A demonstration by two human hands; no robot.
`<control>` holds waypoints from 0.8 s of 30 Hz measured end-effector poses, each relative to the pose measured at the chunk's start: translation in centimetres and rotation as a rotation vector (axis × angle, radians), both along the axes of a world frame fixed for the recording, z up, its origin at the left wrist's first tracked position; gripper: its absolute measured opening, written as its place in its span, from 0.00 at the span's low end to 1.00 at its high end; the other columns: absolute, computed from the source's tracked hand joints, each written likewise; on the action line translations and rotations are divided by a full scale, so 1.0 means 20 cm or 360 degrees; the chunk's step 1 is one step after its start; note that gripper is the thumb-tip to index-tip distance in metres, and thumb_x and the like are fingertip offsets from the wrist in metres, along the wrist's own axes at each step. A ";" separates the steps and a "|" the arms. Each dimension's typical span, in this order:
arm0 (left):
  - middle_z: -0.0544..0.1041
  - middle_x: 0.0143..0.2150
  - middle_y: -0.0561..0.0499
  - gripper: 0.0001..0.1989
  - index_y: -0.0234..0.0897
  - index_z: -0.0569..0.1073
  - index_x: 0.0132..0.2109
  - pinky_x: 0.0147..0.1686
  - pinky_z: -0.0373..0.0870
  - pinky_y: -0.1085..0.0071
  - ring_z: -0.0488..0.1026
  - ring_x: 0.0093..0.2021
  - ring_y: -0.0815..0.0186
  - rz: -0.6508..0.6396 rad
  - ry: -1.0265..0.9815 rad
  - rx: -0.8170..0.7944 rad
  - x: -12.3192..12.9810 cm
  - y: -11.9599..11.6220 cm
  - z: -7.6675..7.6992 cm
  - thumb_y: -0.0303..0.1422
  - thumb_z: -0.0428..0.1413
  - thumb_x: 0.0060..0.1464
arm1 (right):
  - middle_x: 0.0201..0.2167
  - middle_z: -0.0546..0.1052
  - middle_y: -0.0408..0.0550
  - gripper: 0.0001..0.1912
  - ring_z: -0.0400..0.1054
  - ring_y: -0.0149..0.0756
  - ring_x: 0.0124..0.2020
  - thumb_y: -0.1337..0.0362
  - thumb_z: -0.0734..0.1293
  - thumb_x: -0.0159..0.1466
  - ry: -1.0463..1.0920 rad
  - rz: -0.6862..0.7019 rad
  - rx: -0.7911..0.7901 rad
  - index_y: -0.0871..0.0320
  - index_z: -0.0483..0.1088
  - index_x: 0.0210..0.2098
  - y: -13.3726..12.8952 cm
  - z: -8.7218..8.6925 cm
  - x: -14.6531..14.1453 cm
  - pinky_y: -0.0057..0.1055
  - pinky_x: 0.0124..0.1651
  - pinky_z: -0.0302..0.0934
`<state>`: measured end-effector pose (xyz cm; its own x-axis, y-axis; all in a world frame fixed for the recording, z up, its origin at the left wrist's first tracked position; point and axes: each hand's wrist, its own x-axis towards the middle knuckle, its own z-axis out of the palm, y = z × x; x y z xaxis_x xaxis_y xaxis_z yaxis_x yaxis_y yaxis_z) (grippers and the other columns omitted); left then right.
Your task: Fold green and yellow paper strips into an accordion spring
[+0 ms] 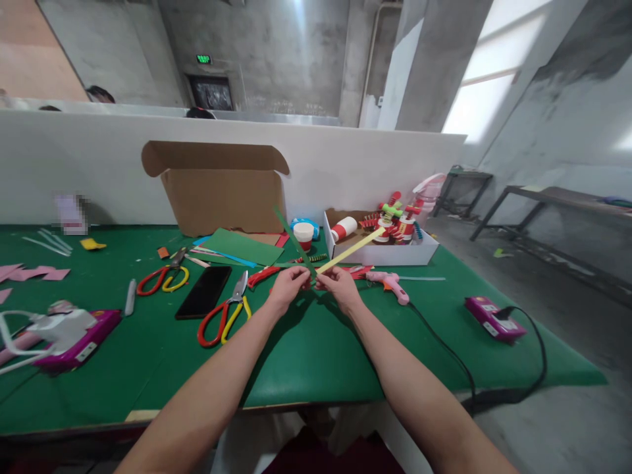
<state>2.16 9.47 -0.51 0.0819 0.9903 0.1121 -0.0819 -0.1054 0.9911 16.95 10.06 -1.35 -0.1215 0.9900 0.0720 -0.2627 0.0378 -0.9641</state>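
Note:
My left hand (291, 284) pinches the lower end of a green paper strip (295, 242), which slants up and to the left. Fingers closed, my right hand (337, 284) grips a yellow paper strip (351, 249) that slants up and to the right. The two strips meet in a V between my fingertips, above the green table. Just beyond my hands stands a red and white paper cup (303, 236). A pink glue gun (392, 284) lies to the right of my right hand. Left of my left hand lie scissors (228, 313) with red and yellow handles.
An open white box (385, 255) with several cup figures stands at the back right. Further left lie a black phone (204, 293), more scissors (168, 273) and green paper sheets (244, 247). Purple power strips sit at left (83, 342) and right (494, 319). A cardboard box (224, 197) stands behind.

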 end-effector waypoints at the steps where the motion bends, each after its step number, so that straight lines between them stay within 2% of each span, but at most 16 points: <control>1: 0.71 0.21 0.56 0.19 0.35 0.72 0.28 0.28 0.65 0.72 0.67 0.23 0.71 -0.0016 -0.0034 -0.0023 0.00 0.00 0.00 0.46 0.64 0.37 | 0.23 0.75 0.41 0.17 0.69 0.29 0.24 0.58 0.77 0.43 0.0016 -0.0016 -0.0009 0.59 0.72 0.27 0.00 0.00 0.00 0.32 0.34 0.68; 6: 0.73 0.25 0.55 0.21 0.35 0.72 0.31 0.28 0.66 0.73 0.69 0.24 0.71 -0.0046 -0.0070 -0.0074 0.02 0.00 -0.02 0.43 0.68 0.33 | 0.23 0.76 0.43 0.17 0.70 0.30 0.25 0.58 0.78 0.43 0.0062 -0.0015 -0.0032 0.59 0.72 0.27 0.00 -0.01 -0.01 0.33 0.36 0.69; 17: 0.71 0.20 0.56 0.17 0.35 0.71 0.25 0.26 0.63 0.74 0.66 0.22 0.72 0.0047 -0.0068 -0.0010 0.01 0.00 -0.02 0.41 0.67 0.34 | 0.24 0.77 0.45 0.17 0.68 0.30 0.25 0.58 0.78 0.42 0.0083 0.0059 -0.0053 0.60 0.76 0.27 -0.01 0.01 -0.01 0.32 0.35 0.67; 24: 0.72 0.22 0.56 0.19 0.34 0.73 0.29 0.27 0.64 0.74 0.67 0.23 0.72 0.0003 -0.0162 -0.0096 0.02 0.00 -0.02 0.41 0.68 0.33 | 0.22 0.76 0.43 0.15 0.67 0.29 0.24 0.58 0.78 0.42 0.0094 0.0014 -0.0046 0.59 0.75 0.24 -0.02 0.02 -0.01 0.30 0.34 0.66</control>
